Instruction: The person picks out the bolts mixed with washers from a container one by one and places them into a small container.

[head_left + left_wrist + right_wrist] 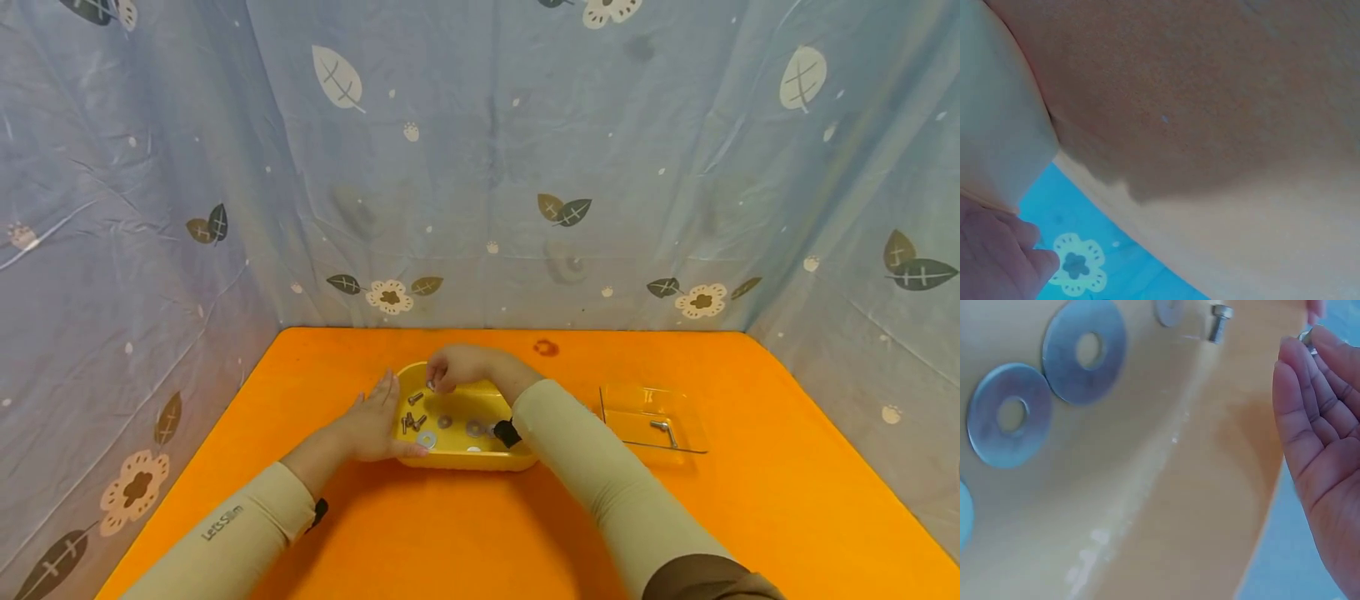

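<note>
A yellow tray [465, 461] on the orange table holds several socket-head screws [409, 422] and flat washers [475, 428]. My left hand [372, 423] rests against the tray's left end, fingers extended along the side and thumb over the front rim. Over the far left part of the tray, my right hand [453, 368] pinches a small shiny metal piece [1305, 339] between thumb and fingertips; I cannot tell its kind. In the right wrist view, a screw [1219, 324] and large washers [1085, 351] lie on the tray floor near that hand.
To the right stands a clear box [652, 445] with a screw [659, 426] and another slim metal piece inside. A patterned curtain [495, 167] encloses the back and sides of the table [420, 533]. My right forearm [600, 458] crosses the tray's right end.
</note>
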